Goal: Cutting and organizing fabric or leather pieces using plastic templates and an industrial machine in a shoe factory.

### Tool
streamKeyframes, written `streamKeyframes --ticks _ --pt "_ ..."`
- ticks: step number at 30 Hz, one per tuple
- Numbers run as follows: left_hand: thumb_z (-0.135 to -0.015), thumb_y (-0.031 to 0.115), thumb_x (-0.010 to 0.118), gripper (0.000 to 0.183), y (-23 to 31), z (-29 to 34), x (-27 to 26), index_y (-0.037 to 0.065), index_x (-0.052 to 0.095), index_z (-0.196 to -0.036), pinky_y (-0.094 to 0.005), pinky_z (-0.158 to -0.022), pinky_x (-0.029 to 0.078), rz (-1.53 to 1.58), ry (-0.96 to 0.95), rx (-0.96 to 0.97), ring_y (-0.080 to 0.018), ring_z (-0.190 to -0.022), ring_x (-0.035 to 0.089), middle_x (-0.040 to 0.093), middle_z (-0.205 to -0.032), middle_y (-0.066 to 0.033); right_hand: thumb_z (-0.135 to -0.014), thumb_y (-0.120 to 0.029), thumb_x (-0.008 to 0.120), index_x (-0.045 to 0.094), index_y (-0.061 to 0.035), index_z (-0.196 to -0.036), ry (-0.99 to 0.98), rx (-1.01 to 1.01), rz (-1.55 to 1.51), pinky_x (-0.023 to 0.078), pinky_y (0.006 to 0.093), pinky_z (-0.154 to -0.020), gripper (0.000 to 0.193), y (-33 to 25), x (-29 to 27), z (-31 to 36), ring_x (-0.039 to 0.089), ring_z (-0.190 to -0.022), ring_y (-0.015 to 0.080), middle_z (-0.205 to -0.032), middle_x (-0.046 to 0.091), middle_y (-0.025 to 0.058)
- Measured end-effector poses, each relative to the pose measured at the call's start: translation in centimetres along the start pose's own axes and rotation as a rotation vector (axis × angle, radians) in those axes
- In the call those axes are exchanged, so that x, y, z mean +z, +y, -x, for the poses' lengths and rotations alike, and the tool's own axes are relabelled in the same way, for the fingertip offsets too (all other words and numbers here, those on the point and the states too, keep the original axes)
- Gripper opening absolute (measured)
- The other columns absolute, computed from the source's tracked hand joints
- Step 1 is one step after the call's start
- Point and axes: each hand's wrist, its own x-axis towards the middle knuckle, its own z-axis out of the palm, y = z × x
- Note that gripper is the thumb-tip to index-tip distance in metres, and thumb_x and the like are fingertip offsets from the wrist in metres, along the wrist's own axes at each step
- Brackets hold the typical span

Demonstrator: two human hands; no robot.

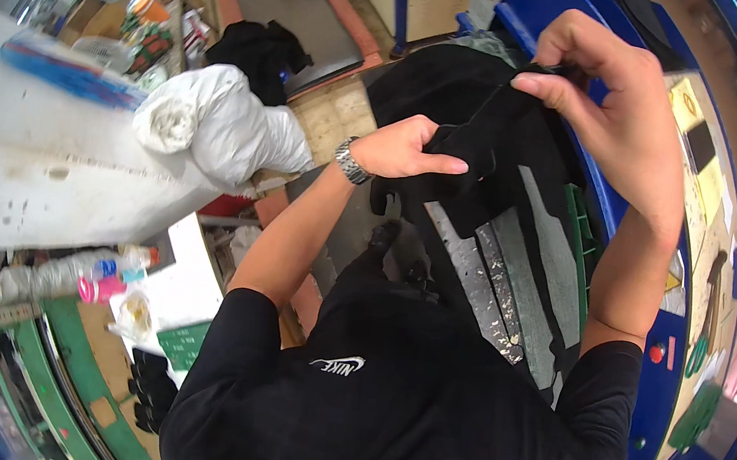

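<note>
A piece of black fabric (495, 116) hangs in front of me, its upper edge stretched between my two hands. My left hand (412, 149) grips this edge lower down, thumb pointing right, a metal-band watch on that wrist. Higher and to the right, my right hand (597, 83) pinches the other end of the edge between thumb and curled fingers. The fabric's lower part merges with more dark cloth beneath, so its full outline is hidden. Grey strips (517, 268) and a speckled metal-like strip (466, 266) lie below the fabric, near my right forearm.
A blue machine frame (613, 178) runs along my right, with a worktop holding papers beyond it. White stuffed sacks (233, 128) stand to the left beside a white panel (52, 160). A green-edged bench (63, 357) is at lower left. A dark mat (294, 15) lies on the floor ahead.
</note>
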Motion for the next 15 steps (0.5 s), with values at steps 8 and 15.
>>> streamKeyframes --ticks 8,15 --pt "-0.092 0.025 0.077 0.028 -3.3 10.1 5.8 -0.003 0.071 -0.092 -0.0261 -0.068 0.048 -0.231 0.347 -0.055 -0.0046 -0.072 0.056 0.067 -0.075 0.0004 -0.09 -0.006 0.074 0.057 -0.0015 -0.093 0.061 -0.051 -0.121 0.046 0.0222 -0.071 0.018 -4.8 1.9 -0.4 0.056 -0.08 0.0069 -0.085 0.057 -0.0018" --pt "-0.09 0.035 0.077 0.042 -11.6 21.5 15.8 -0.006 0.068 -0.088 -0.0296 -0.062 0.046 0.043 0.755 0.008 -0.0054 -0.066 0.051 0.064 -0.068 -0.0043 -0.093 -0.018 0.073 0.062 -0.0037 -0.094 0.163 -0.262 -0.141 0.043 0.0241 -0.068 0.018 -4.3 5.0 -4.6 0.053 -0.075 0.0092 -0.082 0.059 -0.0002"
